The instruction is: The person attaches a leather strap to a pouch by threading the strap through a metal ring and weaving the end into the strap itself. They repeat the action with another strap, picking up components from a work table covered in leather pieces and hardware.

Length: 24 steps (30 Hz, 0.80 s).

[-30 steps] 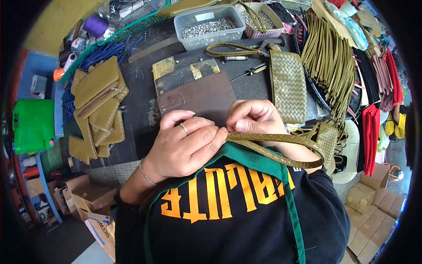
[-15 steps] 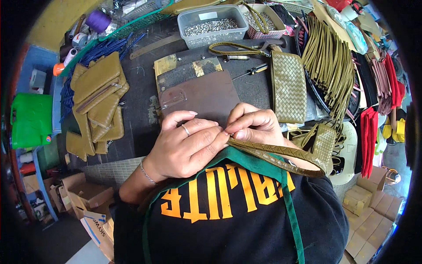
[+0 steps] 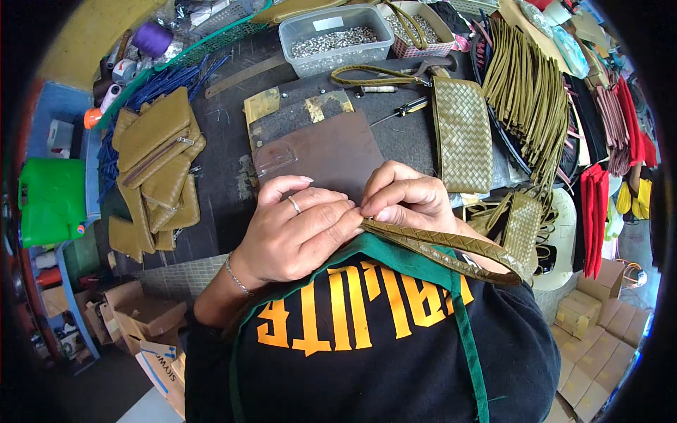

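Close to my chest, my left hand (image 3: 300, 233) and my right hand (image 3: 409, 194) meet with fingertips pinched together. Between them is the end of an olive wrist strap (image 3: 451, 243), whose stitched loop trails to the right over my apron. My fingers cover the strap's end, so any small part there is hidden. Just beyond my hands lies a brown leather sheet (image 3: 317, 144) on the worktable. An olive woven pouch (image 3: 462, 134) with a strap looped at its top rests to the right, beside a screwdriver (image 3: 409, 109).
Olive zippered pouches (image 3: 159, 155) are piled at the left. At the back stand a clear tub of metal fittings (image 3: 337, 53) and a checkered box (image 3: 421, 42). Many olive straps (image 3: 525, 99) lie bundled at the right. A hammer (image 3: 437, 65) and a metal ruler (image 3: 243, 77) are on the table.
The view has shifted slightly. My hands stay pinched together at the strap's end, with only small finger movement.
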Motion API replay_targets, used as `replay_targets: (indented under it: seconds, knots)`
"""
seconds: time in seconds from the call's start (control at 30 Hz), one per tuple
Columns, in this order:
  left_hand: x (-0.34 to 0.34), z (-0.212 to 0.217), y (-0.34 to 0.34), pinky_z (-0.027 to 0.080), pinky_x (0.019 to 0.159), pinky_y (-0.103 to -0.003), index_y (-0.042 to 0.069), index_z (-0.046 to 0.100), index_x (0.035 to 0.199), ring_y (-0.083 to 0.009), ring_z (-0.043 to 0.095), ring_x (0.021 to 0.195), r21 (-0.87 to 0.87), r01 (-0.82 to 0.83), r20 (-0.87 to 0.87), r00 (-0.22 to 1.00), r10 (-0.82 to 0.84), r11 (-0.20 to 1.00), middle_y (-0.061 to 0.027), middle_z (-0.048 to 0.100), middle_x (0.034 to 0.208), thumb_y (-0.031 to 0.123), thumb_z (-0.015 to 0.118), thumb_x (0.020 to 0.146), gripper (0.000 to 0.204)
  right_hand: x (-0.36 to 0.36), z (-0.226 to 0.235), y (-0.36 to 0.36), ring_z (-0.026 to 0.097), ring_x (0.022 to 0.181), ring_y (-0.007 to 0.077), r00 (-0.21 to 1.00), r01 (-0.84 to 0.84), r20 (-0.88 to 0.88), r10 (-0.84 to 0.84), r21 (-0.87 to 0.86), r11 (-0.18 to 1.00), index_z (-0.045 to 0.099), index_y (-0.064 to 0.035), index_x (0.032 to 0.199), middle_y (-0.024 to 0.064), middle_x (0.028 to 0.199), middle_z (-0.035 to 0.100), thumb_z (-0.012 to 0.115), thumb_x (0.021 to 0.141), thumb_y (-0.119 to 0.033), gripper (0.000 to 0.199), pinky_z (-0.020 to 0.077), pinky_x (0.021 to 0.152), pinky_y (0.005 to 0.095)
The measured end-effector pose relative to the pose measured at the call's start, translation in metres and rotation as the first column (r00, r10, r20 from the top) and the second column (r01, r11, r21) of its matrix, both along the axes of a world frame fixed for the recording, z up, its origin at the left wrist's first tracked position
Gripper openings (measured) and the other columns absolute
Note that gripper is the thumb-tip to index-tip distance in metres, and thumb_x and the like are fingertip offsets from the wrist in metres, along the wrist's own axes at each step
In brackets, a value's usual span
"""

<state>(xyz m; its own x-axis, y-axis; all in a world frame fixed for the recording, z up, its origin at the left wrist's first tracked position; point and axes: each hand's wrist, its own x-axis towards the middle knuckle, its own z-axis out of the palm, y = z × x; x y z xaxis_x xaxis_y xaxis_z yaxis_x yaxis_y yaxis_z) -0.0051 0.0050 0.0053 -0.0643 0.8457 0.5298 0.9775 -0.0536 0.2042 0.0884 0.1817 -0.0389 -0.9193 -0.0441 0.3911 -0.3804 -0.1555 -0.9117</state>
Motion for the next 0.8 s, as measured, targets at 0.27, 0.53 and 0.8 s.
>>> replay_targets:
  seconds: [0.27,0.53,0.8]
  knots:
    - [-0.003,-0.004,0.001,0.039,0.075,-0.031,0.007,0.062,0.083,-0.0133,0.058,0.076,0.017,-0.049,0.121,0.992,0.046,0.999,-0.0007,0.060,0.080,0.016,0.064,0.070,0.016,-0.002,0.001,-0.003,0.052,0.081,0.0159,0.997,0.013,-0.074,-0.013,-0.008,1.000,0.061,-0.0014,0.093,0.0071,0.087,0.054,0.065,0.072,-0.005,0.021,0.0434,0.071,0.0264]
    - [-0.008,0.005,0.006,0.044,0.080,-0.034,-0.001,0.059,0.095,-0.0223,0.060,0.080,-0.250,-0.064,0.730,0.643,0.232,0.966,-0.0120,0.061,0.086,0.019,0.066,0.072,0.032,-0.010,-0.003,-0.012,0.050,0.079,0.0212,0.946,0.319,-0.059,-0.317,0.330,0.889,0.055,-0.0006,0.087,0.0100,0.084,0.051,0.060,0.076,-0.011,0.016,0.0404,0.070,0.0301]
    - [0.004,-0.011,0.017,0.043,0.081,-0.037,-0.007,0.047,0.110,-0.0321,0.056,0.090,-0.169,-0.074,0.693,0.700,0.172,0.983,-0.0207,0.055,0.099,0.033,0.057,0.078,0.053,-0.012,-0.013,-0.022,0.049,0.079,0.0231,0.947,0.319,-0.027,-0.321,0.207,0.925,0.053,-0.0005,0.085,0.0109,0.084,0.050,0.058,0.078,-0.010,0.012,0.0400,0.070,0.0307]
